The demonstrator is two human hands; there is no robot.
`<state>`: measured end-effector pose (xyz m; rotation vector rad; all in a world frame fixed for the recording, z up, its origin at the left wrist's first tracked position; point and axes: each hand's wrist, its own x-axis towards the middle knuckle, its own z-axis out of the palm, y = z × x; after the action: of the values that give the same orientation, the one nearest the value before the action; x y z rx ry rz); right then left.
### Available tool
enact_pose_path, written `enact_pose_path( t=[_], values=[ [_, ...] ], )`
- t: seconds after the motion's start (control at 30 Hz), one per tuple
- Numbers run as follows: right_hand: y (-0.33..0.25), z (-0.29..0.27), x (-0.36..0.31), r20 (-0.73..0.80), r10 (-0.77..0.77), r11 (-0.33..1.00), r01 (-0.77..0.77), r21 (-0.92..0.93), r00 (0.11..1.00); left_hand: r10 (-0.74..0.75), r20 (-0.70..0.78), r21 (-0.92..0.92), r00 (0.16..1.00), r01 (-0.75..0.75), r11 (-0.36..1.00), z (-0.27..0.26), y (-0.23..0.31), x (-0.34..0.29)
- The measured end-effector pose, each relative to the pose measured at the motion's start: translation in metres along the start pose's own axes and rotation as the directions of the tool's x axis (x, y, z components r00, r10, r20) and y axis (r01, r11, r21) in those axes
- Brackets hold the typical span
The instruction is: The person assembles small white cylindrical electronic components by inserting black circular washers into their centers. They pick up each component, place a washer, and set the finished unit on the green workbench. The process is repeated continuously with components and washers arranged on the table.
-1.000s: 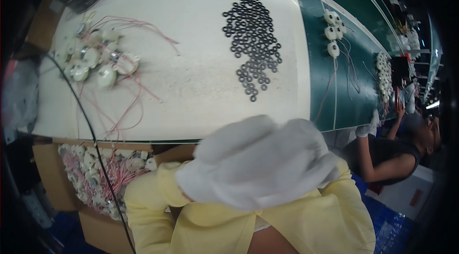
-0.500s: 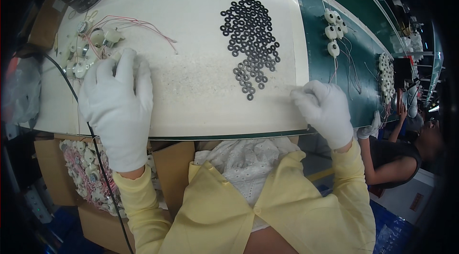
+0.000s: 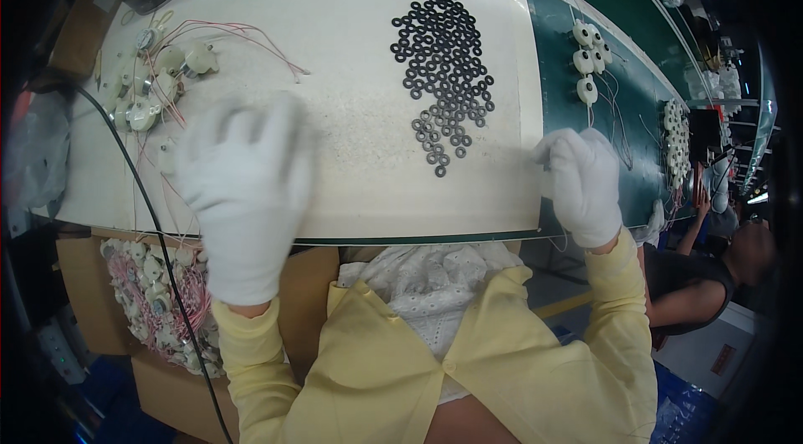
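My left hand, in a white glove and blurred by motion, is over the near left of the white work surface. Its fingers are too smeared to read. Just beyond it lies a loose group of cream, rounded motor-like parts with thin pink and white wires. My right hand, also gloved, is at the seam between the white surface and the green mat. Its fingers are curled closed, hiding whatever they hold; a thin wire hangs below it. Between my hands, farther off, spread many black rubber rings.
More cream parts stand grouped on the green mat, with another cluster farther right. Below the table's left edge, a cardboard box holds wired parts. A black cable crosses the left side. A person sits at the right.
My left hand has drawn back from the cream parts, nearer and to the right. My right hand has shifted slightly right and turned, its fingers still closed.
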<state>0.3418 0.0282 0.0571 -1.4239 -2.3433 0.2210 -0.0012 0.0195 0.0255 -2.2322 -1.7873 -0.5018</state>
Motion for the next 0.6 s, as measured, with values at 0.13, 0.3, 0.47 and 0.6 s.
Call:
enact_pose_path(
  t=[0.13, 0.3, 0.47, 0.6],
  values=[
    [-0.013, 0.007, 0.007, -0.057, -0.127, 0.982, 0.118, -0.145, 0.990, 0.172, -0.038, -0.229, 0.984, -0.176, 0.957, 0.003, 0.014, 0.006],
    [-0.008, 0.019, 0.008, -0.069, -0.126, 0.929, 0.093, -0.359, 0.990, 0.017, -0.182, -0.083, 0.983, -0.032, 0.996, -0.016, -0.029, 0.009],
    [0.002, 0.024, -0.001, -0.046, -0.052, 0.950, 0.035, -0.311, 0.998, -0.198, -0.222, -0.121, 0.955, 0.174, 0.977, 0.004, -0.110, 0.016],
    [0.002, 0.023, 0.004, -0.061, -0.069, 0.954, 0.048, -0.296, 0.996, 0.088, -0.174, -0.017, 0.981, -0.093, 0.996, 0.012, -0.131, 0.042]
  ],
)
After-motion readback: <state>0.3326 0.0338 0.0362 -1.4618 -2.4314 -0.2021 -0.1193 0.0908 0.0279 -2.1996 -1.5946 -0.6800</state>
